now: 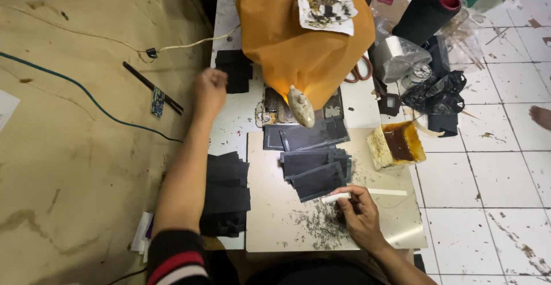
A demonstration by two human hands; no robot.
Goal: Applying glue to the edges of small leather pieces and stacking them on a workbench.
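1. A thin white stick lies flat across a beige board on the counter, running from about nine o'clock to three o'clock. Its left end is pinched in the fingers of the right hand.
2. Dark grey rectangular sheets lie fanned and overlapping on the same board, at eleven o'clock from that hand. The nearest sheet sits tilted, its lower edge just beside the stick's held end.
3. Grey crumbs and shavings are scattered on the board, touching the hand at its nine o'clock side.
4. The left hand is closed in a loose fist, well apart at ten o'clock.
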